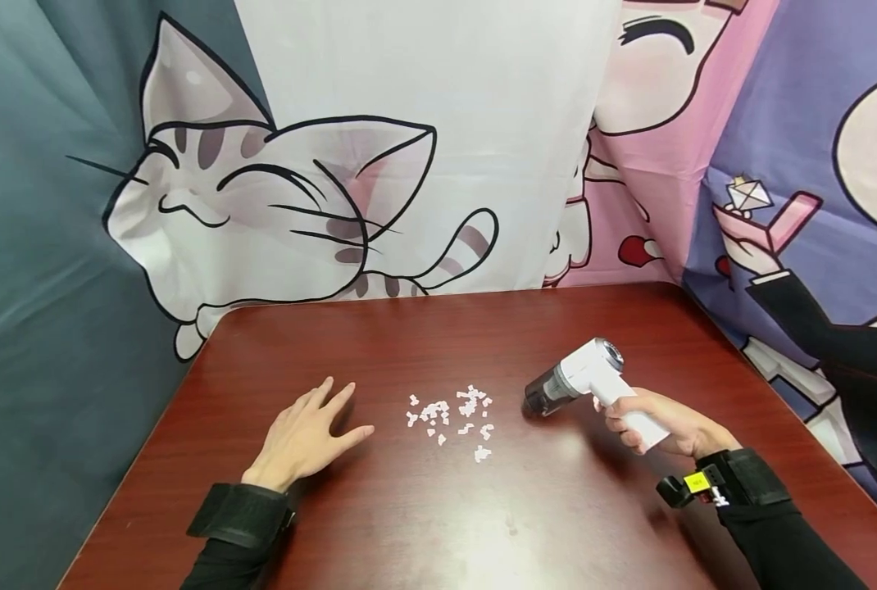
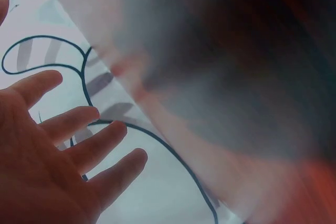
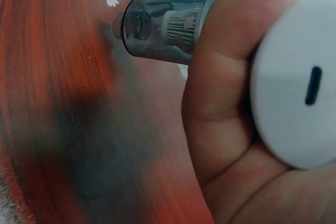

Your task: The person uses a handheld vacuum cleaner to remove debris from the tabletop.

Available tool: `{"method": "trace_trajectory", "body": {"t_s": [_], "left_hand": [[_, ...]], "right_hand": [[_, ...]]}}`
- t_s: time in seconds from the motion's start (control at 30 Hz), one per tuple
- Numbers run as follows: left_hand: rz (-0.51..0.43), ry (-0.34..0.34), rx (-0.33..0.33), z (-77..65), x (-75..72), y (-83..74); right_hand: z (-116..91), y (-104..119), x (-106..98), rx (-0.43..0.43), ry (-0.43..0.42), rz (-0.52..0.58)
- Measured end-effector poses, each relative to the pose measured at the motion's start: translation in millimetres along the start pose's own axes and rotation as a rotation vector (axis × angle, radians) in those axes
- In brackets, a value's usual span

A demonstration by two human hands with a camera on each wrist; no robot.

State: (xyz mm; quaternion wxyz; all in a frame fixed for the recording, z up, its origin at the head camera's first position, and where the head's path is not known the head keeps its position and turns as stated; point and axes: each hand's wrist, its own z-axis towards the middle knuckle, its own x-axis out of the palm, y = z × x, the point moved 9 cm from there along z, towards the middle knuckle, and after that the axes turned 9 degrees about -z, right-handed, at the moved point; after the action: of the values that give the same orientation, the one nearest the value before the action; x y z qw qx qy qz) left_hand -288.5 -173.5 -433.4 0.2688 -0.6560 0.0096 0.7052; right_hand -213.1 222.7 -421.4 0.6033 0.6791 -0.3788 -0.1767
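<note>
Mostly white vacuum (image 1: 592, 371), smoky see-through canister (image 1: 550, 392)

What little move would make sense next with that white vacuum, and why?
Probably slide the vacuum left until its dark end meets the nearest white scraps. The right hand already grips the handle, and the dark end points toward the scraps scattered on the table but stops short of them.

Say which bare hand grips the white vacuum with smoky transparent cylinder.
The right hand, curled round the white handle; the left hand is spread, holding nothing.
</note>
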Motion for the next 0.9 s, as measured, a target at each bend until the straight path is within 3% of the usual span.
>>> {"method": "trace_trajectory", "body": {"t_s": [0.07, 0.13, 0.47, 0.73, 0.9], "left_hand": [[0.001, 0.001, 0.002, 0.3, 0.9, -1.4], [-0.001, 0.002, 0.004, 0.5, 1.9, -3.5], [0.001, -0.005, 0.023, 0.2, 6.9, -12.2], [-0.005, 0.009, 0.011, -1.3, 8.0, -9.6], [0.007, 0.013, -0.002, -2.7, 6.6, -5.4]], "right_hand": [[-2, -20, -22, -0.004, -0.085, 0.017], [1, -27, -28, -0.015, -0.074, 0.011], [5, -20, -20, -0.027, -0.017, 0.056], [11, -26, -16, -0.013, -0.017, 0.015], [16, -32, -13, 0.005, -0.022, 0.046]]}}
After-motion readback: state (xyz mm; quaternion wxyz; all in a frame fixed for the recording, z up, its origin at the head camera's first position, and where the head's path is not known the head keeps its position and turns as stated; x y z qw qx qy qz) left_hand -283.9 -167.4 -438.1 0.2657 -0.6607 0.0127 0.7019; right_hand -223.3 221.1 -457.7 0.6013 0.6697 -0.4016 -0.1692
